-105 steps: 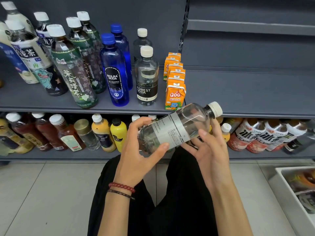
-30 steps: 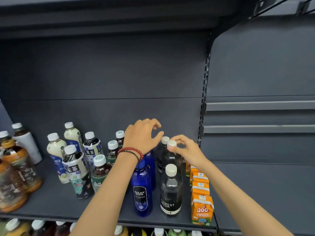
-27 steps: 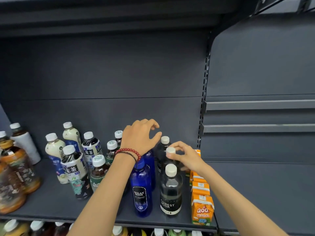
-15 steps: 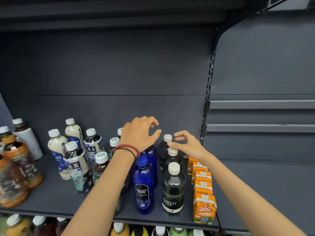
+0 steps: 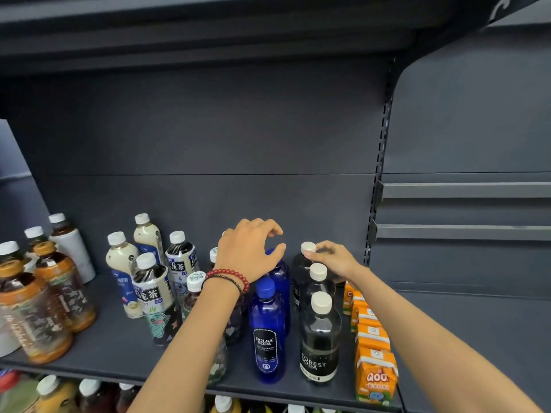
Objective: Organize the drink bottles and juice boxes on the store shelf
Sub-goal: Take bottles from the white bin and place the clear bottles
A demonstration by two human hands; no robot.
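Observation:
Three clear Forest Soda bottles with white caps stand in a row front to back: the front one (image 5: 319, 341), the middle one (image 5: 317, 283) and the rear one (image 5: 300, 268). My right hand (image 5: 335, 259) pinches the rear bottle's cap with thumb and fingertips. Left of that row stand two blue Bolsa Soda bottles, front (image 5: 267, 335) and rear (image 5: 281, 274). My left hand (image 5: 249, 251) arches over the rear blue bottle's top with loosely curled fingers and holds nothing I can see. Orange Qoo juice boxes (image 5: 376, 375) line up at the right.
Tea bottles with white caps (image 5: 152, 289) cluster at centre left, and orange-capped brown bottles (image 5: 44, 296) stand far left. The grey shelf (image 5: 119, 350) ends at a slotted upright (image 5: 378, 186). The shelf section to the right (image 5: 477, 323) is bare. More bottles show on the shelf below (image 5: 50, 391).
My right hand let go of the middle clear bottle's cap, lifted, and now pinches the rear bottle's cap. My left hand stays over the blue bottles.

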